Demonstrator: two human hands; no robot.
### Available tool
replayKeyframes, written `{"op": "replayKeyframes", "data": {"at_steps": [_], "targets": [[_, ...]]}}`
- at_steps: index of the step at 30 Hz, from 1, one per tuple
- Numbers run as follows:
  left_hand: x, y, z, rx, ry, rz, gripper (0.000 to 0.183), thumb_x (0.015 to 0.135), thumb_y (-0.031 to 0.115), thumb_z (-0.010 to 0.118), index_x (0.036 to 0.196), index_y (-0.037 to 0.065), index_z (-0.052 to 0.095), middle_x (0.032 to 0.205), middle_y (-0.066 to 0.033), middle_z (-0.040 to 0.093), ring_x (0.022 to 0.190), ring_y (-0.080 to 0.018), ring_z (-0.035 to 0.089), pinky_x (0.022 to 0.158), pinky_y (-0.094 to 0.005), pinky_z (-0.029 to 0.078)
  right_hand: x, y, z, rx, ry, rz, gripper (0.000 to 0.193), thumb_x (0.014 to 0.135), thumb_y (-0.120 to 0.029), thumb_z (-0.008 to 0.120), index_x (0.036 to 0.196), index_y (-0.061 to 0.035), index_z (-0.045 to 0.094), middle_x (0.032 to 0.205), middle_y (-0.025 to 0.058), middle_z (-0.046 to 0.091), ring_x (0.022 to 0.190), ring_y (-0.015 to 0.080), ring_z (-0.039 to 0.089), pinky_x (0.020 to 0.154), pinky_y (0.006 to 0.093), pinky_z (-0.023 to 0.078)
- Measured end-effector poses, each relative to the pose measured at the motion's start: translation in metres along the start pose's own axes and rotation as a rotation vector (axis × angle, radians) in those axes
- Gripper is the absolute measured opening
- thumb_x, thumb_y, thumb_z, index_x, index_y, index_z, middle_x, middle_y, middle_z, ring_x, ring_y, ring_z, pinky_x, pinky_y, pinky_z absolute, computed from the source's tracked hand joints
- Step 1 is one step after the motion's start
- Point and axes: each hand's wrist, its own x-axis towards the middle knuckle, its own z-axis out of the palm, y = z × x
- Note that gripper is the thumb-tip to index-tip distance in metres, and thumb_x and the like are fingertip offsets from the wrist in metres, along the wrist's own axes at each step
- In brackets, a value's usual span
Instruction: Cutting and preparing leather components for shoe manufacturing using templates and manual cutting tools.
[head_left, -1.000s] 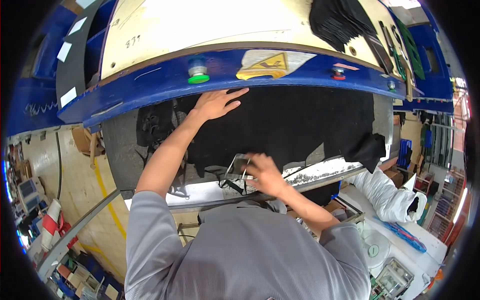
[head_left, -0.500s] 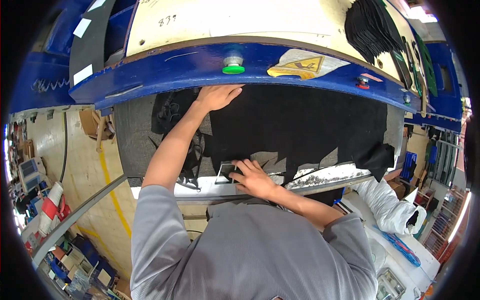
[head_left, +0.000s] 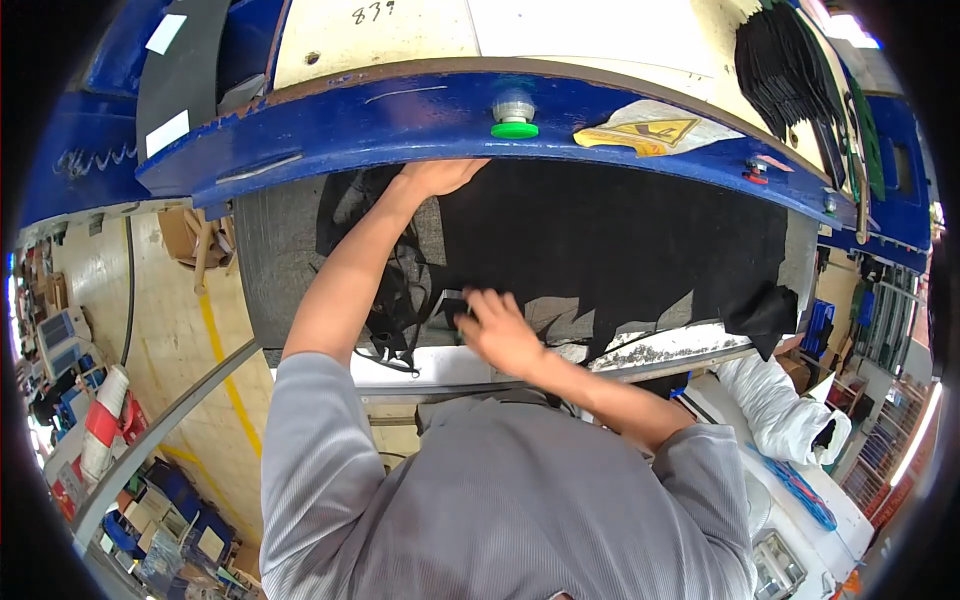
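Observation:
A wide sheet of black leather-like material (head_left: 610,235), ragged along its near edge, lies on the grey work surface. My left hand (head_left: 440,178) rests on its far left part, flat and open; the blue press beam hides most of the fingers. At the near edge my right hand (head_left: 500,330) has its bent fingers at a small metal-edged frame, which looks like a cutting die (head_left: 450,303), and grips its right side. These fingers are slightly blurred. Narrow black offcuts (head_left: 395,310) lie left of the die.
The blue beam (head_left: 400,115) spans the far side, with a green button (head_left: 514,129) and a red one (head_left: 755,178). On top stands a stack of black cut pieces (head_left: 790,70). A white rolled bundle (head_left: 785,410) lies at the right, a cardboard box (head_left: 180,235) on the left floor.
My right hand and the die have moved away from me, onto the grey surface. My left hand has slid further under the beam. The view has shifted slightly.

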Motion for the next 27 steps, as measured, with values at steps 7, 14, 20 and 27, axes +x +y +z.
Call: {"op": "replayKeyframes", "data": {"at_steps": [7,14,20,27], "targets": [[0.007,0.029,-0.020,0.019,-0.143,-0.137,0.024,0.095,0.020,0.059,0.116,0.008,0.064,0.111,-0.0155,0.066,0.105,-0.0374,0.062,0.091,-0.0492,0.049,-0.059,-0.013,-0.049,0.347,-0.070,0.192,0.034,0.073,-0.014,0.080,0.104,-0.0093,0.069,0.132,0.0148,0.051,0.116,0.0352,0.050,0.095,0.0462,0.045],[-0.111,0.123,-0.045,-0.004,-0.012,-0.303,0.054,0.096,0.009,0.053,0.149,0.008,0.042,0.157,-0.0210,0.031,0.148,-0.0384,0.025,0.120,-0.0508,0.023,-0.038,0.048,-0.064,0.193,0.259,0.427,0.033,0.073,-0.011,0.080,0.105,-0.0095,0.071,0.127,0.0146,0.054,0.109,0.0335,0.052,0.093,0.0422,0.047],[-0.213,0.194,-0.029,0.142,0.065,-0.644,0.041,0.097,0.013,0.056,0.137,0.014,0.060,0.159,-0.0193,0.031,0.149,-0.0403,0.023,0.120,-0.0565,0.019,-0.005,0.035,-0.037,0.218,0.217,0.149,0.031,0.075,-0.013,0.080,0.104,-0.0094,0.070,0.128,0.0131,0.053,0.113,0.0331,0.052,0.096,0.0421,0.044],[-0.222,0.193,-0.029,0.068,0.355,-0.698,0.021,0.085,0.009,0.066,0.104,0.006,0.075,0.146,-0.0186,0.050,0.143,-0.0389,0.037,0.119,-0.0542,0.024,-0.014,0.041,-0.022,0.333,0.262,0.089,0.069,0.076,-0.016,0.080,0.139,-0.0109,0.052,0.128,0.0126,0.051,0.113,0.0330,0.051,0.095,0.0425,0.043]]}}
